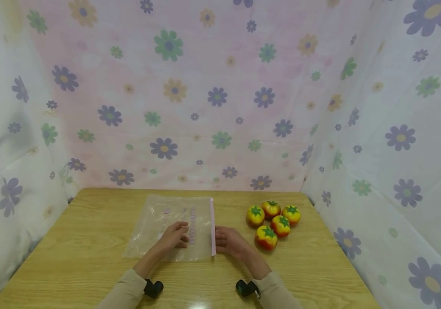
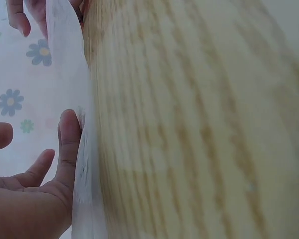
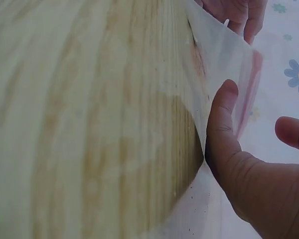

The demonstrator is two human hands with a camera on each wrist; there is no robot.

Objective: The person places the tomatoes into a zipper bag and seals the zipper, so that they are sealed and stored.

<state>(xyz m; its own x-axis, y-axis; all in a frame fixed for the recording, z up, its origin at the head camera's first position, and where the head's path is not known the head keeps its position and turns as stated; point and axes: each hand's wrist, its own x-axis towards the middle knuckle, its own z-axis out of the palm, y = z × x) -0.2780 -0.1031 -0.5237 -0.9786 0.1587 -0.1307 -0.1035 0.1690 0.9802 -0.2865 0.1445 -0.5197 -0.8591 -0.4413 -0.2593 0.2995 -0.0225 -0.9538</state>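
Note:
A clear plastic zip bag (image 1: 150, 227) with a pink strip (image 1: 213, 219) along its right edge lies flat on the table. Over the bag's middle, my left hand (image 1: 173, 238) rests with loosely bent, spread fingers; in the left wrist view its thumb (image 2: 70, 134) lies against the plastic. My right hand (image 1: 233, 242) is at the pink strip, fingers extended toward it, their tips partly hidden there. The right wrist view shows the right thumb (image 3: 223, 109) against the clear film. Neither hand visibly pinches the bag.
Several yellow-and-red fruits, such as this front one (image 1: 266, 238), sit grouped right of my right hand, with green leafy tops. The wooden table (image 1: 69, 257) meets flower-printed cloth (image 1: 189, 128) at its back and sides.

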